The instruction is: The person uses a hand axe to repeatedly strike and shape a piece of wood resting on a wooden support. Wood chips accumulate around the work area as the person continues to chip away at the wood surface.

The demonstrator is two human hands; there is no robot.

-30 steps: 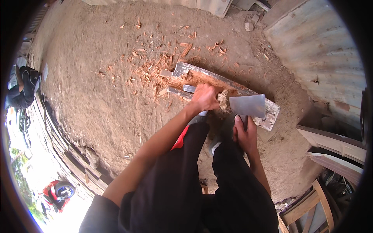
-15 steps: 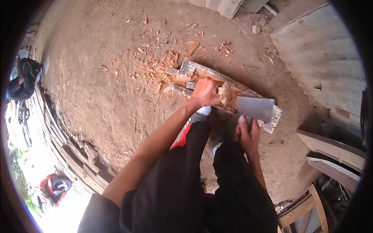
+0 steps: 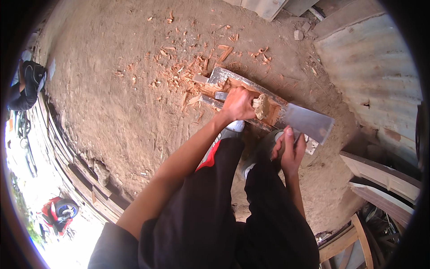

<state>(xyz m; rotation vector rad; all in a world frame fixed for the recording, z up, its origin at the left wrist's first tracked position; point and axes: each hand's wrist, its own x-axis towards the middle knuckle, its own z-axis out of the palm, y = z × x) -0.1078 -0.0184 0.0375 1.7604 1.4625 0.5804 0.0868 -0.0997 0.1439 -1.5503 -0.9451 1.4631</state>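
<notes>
The chisel (image 3: 220, 95) is gripped in the left hand (image 3: 237, 104), the fingers wrapped round its handle and the frayed butt left bare. The cleaver (image 3: 309, 122) is held by the handle in the right hand (image 3: 291, 145), fingers curled, thumb extended, its blade apart from the butt. For clean cuts, the butt is best struck squarely with the flat, the chisel's angle being held steady. The left forearm (image 3: 174, 152) is stretched past the left leg (image 3: 197, 201); the right hand is held nearer the body. Beneath the chisel, the hollowed block (image 3: 272, 115) is set on the ground (image 3: 112, 58), just beside the shoes (image 3: 235, 126), with chips (image 3: 179, 74) strewn past its far-left end.
</notes>
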